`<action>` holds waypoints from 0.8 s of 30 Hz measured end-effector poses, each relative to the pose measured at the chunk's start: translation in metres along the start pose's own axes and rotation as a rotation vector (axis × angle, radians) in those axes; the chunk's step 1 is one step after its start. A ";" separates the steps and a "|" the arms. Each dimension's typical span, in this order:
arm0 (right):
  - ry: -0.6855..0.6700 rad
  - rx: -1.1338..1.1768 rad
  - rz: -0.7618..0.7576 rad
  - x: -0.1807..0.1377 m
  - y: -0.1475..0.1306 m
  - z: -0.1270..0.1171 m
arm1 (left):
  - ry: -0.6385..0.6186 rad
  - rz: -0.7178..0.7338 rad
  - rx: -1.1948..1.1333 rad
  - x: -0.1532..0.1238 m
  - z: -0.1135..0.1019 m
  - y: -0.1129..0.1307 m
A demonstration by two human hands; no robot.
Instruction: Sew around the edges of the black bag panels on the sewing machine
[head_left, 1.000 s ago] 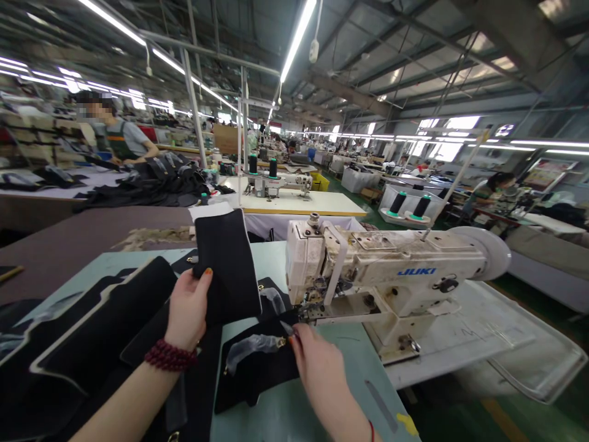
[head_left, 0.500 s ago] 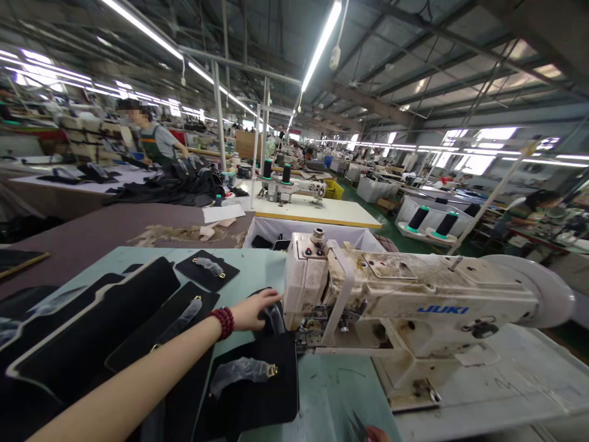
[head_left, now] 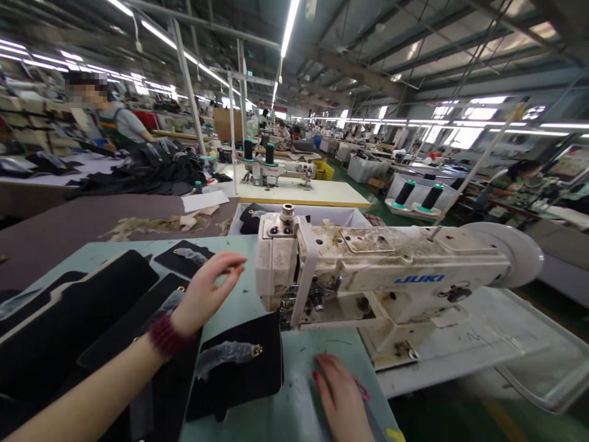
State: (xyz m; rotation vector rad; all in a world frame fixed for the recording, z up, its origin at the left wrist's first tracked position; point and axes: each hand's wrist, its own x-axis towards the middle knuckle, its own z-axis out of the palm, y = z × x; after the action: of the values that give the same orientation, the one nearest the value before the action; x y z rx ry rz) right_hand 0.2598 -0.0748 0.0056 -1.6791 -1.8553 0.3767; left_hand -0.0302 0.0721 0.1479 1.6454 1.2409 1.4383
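Saw a pale-edged black piece (head_left: 92, 301) at nine o'clock from the left hand (head_left: 211, 288). Found that hand half curled, empty, above the bench (head_left: 299, 393). Saw on it, at five o'clock, a black panel (head_left: 260, 377) with a plastic-wrapped strap (head_left: 225, 354). Found the right hand (head_left: 341, 393) at four, loosely bent; could not tell its hold on the pink loop (head_left: 367, 391) beside it. Saw the sewing machine (head_left: 386, 264) at three o'clock.

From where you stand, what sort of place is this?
Most likely a sewing workshop or factory floor. A sewing machine marked JUKI stands close by, a second machine sits on a table beyond, and large cones of dark thread stand to the right.
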 end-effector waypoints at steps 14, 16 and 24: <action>-0.203 0.946 0.285 0.072 -0.097 0.031 | -0.479 0.224 0.582 -0.098 0.018 -0.068; -0.211 0.967 0.288 0.068 -0.097 0.031 | -0.502 0.306 0.730 -0.083 0.011 -0.050; -0.147 1.042 0.366 0.052 -0.098 0.036 | -0.469 0.423 0.913 -0.081 0.001 -0.021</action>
State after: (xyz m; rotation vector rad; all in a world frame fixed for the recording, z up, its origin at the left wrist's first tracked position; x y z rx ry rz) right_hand 0.1585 -0.0337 0.0468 -1.2120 -1.0535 1.3638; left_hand -0.0318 0.0052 0.0974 2.7816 1.3957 0.5782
